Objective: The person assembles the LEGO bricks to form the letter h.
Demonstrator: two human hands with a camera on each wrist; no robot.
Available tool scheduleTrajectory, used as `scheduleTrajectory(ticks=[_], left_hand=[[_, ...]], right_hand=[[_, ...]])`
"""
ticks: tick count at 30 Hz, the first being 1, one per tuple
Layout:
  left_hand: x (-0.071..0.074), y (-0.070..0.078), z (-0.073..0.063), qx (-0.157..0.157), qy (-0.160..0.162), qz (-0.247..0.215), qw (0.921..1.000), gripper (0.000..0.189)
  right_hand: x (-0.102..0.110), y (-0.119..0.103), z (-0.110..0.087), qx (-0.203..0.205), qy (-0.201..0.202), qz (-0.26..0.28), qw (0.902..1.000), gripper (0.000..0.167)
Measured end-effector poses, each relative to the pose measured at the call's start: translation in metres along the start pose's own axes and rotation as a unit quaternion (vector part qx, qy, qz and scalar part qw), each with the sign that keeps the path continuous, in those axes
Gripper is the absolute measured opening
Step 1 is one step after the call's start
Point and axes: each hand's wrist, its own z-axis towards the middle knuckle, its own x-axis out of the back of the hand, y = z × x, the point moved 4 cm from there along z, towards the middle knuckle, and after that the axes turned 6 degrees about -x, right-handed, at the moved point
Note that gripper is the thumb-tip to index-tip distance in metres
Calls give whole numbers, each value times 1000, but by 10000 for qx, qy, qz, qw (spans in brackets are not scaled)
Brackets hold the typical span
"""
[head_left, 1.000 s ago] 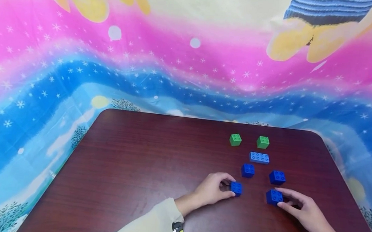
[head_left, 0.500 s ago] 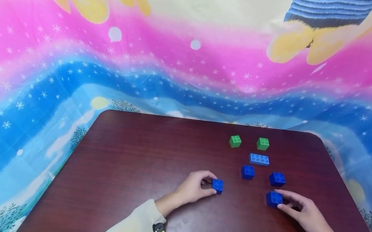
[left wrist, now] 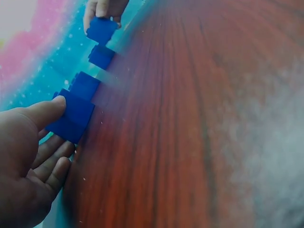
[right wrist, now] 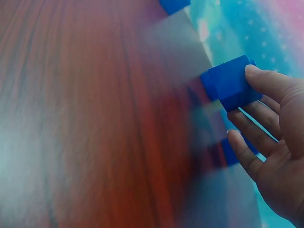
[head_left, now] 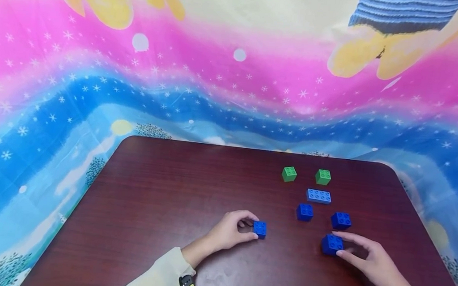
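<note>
My left hand (head_left: 230, 232) pinches a small dark blue toy building block (head_left: 260, 230) between thumb and fingers near the middle of the table. In the left wrist view, the thumb presses one side of this block (left wrist: 73, 116). Farther right, my right hand (head_left: 373, 261) grips a matching dark blue block (head_left: 332, 244) by its right side; the right wrist view shows the thumb on the block (right wrist: 232, 83). Two more dark blue blocks stand just beyond the hands, one on the left (head_left: 304, 212) and one on the right (head_left: 341, 220).
Behind the dark blue blocks lies a longer light blue block (head_left: 319, 196). Two green blocks, one left (head_left: 289, 174) and one right (head_left: 323, 177), stand farther back. The brown table (head_left: 169, 183) meets a colourful patterned cloth (head_left: 217, 83) at its far edge.
My left hand has slid left with its block, away from the other blocks. The right hand's block has shifted slightly left in the last half second.
</note>
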Motion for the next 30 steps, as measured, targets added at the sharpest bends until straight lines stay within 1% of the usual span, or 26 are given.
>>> scheduleTrajectory(ticks=[6,13,17,20,26,30], left_hand=[[1,-2,0,-80,69,-135,9999,35],[0,-6,1,-6,50,-176,9998,36],[0,-6,0,2,51,-236,9997,36],[0,-6,-1,52,48,-281,9996,35],[0,-6,-1,157,69,-327,9993,35],[0,-6,0,155,43,-327,9993,36]], right_hand=[[-7,-25,5,386,16,4,9993,41],[-25,-54,15,672,-209,319,9970,40],[-38,-63,25,720,-310,508,9956,40],[-48,-69,30,833,-332,581,9943,41],[-67,-83,40,1298,-356,736,9882,41],[-77,-89,45,1408,-330,789,9863,40]])
